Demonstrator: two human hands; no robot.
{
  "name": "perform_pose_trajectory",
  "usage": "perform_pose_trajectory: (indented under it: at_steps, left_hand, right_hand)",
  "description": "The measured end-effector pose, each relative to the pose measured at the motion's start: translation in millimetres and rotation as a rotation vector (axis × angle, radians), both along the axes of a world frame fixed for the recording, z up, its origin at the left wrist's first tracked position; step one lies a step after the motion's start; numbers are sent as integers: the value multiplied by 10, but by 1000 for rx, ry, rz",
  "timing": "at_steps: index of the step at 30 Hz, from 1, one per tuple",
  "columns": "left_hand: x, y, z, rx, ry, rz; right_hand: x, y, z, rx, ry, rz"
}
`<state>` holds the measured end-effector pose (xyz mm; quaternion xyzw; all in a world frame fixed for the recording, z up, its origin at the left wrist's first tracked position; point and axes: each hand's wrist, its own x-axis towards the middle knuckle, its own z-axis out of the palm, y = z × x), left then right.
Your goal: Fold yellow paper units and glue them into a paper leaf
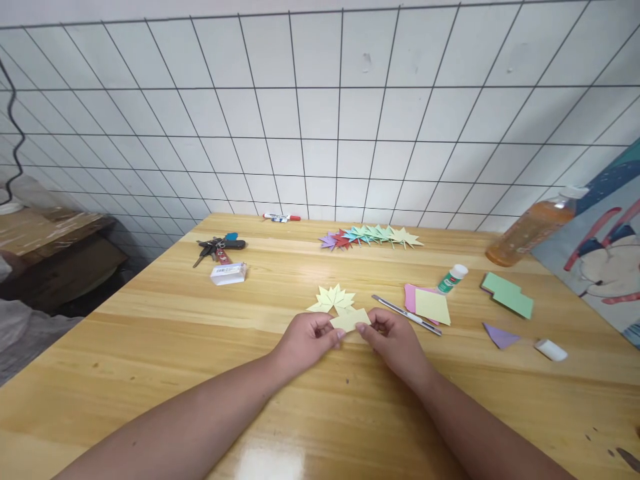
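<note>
The left hand and right hand grip opposite ends of a yellow paper rectangle near the pointed paper fan.

Bunch of keys near small box; red-ended marker near tiled wall; bottle of amber liquid.

a head-worn camera looks forward and down over the table.

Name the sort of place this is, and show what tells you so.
Probably a paper-craft spot, perhaps at home: a plain wooden table with a row of folded paper and a glue stick on it.
</note>
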<state>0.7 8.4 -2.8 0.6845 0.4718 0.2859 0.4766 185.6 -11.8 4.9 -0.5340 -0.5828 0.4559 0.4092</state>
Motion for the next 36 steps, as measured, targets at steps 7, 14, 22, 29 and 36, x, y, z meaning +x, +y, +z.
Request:
perform_pose_trajectory:
  at_steps: [7, 14, 22, 29, 36]
  left_hand:
    - [-11, 4, -19, -54, -45, -62]
    - [-34, 8, -1, -48, -91, -105]
    - [-18, 5, -6, 36, -28, -86]
    - [-16, 0, -17, 32, 15, -118]
    - [-16, -14, -25, -5, -32, -141]
  right_hand:
    - [3, 14, 2, -80, 144, -7]
    - [-3, 17, 35, -146, 171, -79]
    - [-10, 15, 72, -118, 93, -62]
    - [-26, 0, 33, -53, 56, 34]
    - [-31, 5, 53, -80, 82, 31]
